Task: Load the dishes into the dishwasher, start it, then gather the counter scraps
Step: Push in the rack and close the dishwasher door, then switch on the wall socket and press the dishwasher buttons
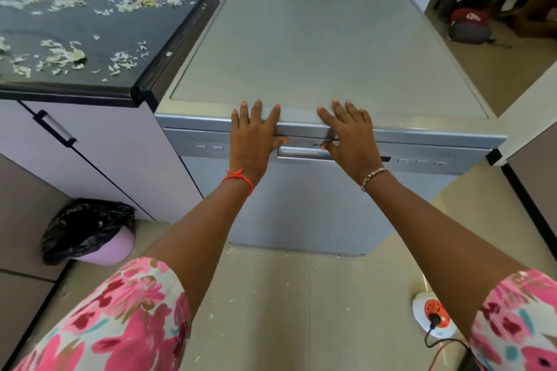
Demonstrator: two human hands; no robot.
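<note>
Grey dishwasher is shut. Left hand and right hand, fingers spread, press its top edge. Next, likely: press start.

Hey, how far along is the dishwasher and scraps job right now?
Loading looks done: the dishwasher door is closed and no dishes show outside. In hand: the left hand and right hand press flat on its top front edge. Whether it has been started, I cannot tell. Left: the scraps lie scattered on the black counter.

Home kitchen, dishwasher, scrap-strewn counter, bin
</note>
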